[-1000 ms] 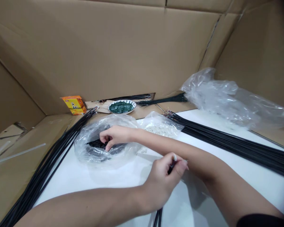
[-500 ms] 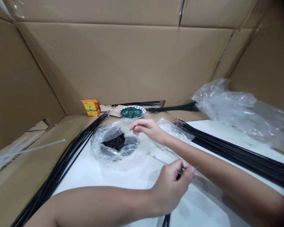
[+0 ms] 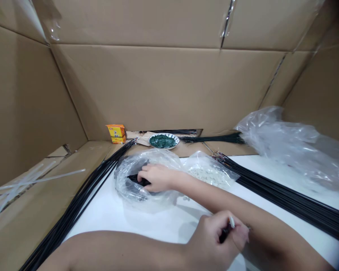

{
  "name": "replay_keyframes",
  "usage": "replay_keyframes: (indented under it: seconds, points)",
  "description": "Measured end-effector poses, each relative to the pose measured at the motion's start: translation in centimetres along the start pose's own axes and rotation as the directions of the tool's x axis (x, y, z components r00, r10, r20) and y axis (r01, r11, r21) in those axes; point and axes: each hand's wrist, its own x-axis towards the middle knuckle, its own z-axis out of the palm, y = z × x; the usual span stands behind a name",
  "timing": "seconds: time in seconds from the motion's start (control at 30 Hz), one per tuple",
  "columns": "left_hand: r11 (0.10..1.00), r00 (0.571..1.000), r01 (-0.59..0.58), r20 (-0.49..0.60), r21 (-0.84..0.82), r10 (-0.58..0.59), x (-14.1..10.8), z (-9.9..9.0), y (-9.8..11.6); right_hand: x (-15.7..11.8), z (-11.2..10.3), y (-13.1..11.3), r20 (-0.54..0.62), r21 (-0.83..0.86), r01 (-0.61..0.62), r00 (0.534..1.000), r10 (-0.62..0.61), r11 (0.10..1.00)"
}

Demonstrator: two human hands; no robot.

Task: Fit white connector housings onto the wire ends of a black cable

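My right hand (image 3: pixel 156 177) reaches into a clear plastic bag (image 3: pixel 124 199), fingers curved and apart over the small black pieces (image 3: pixel 132 178) inside. Its fingertips are partly hidden among them. Closer to me, my left hand (image 3: pixel 219 237) is closed around a black cable (image 3: pixel 223 235). A short white piece (image 3: pixel 232 222) sticks up between its thumb and forefinger. The rest of that cable is hidden by the hand. The right forearm passes just beyond the left hand.
Bundles of black cables lie left (image 3: pixel 73 199) and right (image 3: pixel 282 195). Behind are a bag of small white pieces (image 3: pixel 211 175), a dish of green bits (image 3: pixel 163 141), an orange-yellow packet (image 3: pixel 116 133) and crumpled plastic (image 3: pixel 293 143). Cardboard walls (image 3: pixel 147 86) surround the white surface.
My right hand has moved down and left from above the bag into its opening. My left hand has shifted slightly right and down, still holding the cable. The view has tilted a little upward.
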Motion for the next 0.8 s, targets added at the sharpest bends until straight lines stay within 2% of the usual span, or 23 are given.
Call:
replay_keyframes:
  seconds: [0.17, 0.3, 0.47, 0.57, 0.63, 0.7, 0.8]
  points:
    - [0.998, 1.000, 0.027, 0.001, 0.054, -0.027, 0.2, 0.2, -0.5, 0.8, 0.0, 0.4, 0.098, 0.061, -0.049, 0.994, 0.043, 0.997]
    - [0.996, 1.000, 0.025, -0.006, 0.082, -0.025, 0.3, 0.3, -0.7, 0.4, -0.4, 0.7, 0.090, 0.173, -0.109, 0.991, 0.095, 0.979]
    - [0.997, 1.000, 0.028, 0.006, 0.071, -0.028, 0.4, 0.2, -0.6, 0.4, 0.0, 1.1, 0.053, 0.347, -0.163, 0.987, 0.154, 0.924]
    - [0.998, 1.000, 0.016, 0.021, 0.068, -0.018, 0.4, 0.1, -0.4, 0.3, 0.3, 1.2, -0.008, 0.467, -0.154, 0.984, 0.178, 0.871]
    - [0.999, 0.999, 0.024, 0.023, 0.048, -0.025, 0.3, 0.0, -0.2, 0.0, 0.1, 1.3, -0.090, 0.558, -0.115, 0.976, 0.198, 0.822]
    - [0.999, 0.999, 0.048, 0.027, -0.001, -0.048, 0.2, 0.0, 0.0, -1.0, -0.4, 1.3, -0.200, 0.651, -0.054, 0.950, 0.239, 0.757]
    - [0.990, 0.994, 0.106, 0.050, -0.088, -0.101, 0.2, -0.1, -0.1, -3.9, -1.7, 1.2, -0.332, 0.767, 0.054, 0.886, 0.325, 0.639]
